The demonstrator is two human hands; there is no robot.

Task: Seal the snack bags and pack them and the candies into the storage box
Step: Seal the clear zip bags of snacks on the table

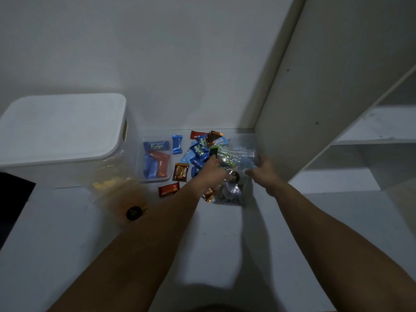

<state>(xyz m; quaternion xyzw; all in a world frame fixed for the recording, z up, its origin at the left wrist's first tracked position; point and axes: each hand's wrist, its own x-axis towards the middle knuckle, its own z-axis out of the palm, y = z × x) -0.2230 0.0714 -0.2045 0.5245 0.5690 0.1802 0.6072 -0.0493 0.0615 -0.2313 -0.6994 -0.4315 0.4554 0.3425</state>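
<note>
Both hands, left (213, 168) and right (262, 170), pinch the clear bag (234, 174) just right of the candies (198, 152), so an uneven press could leave its seal gaping and spill sweets.

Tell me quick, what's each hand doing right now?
Left hand: grips the left side of the clear snack bag.
Right hand: grips the bag's right side.
</note>
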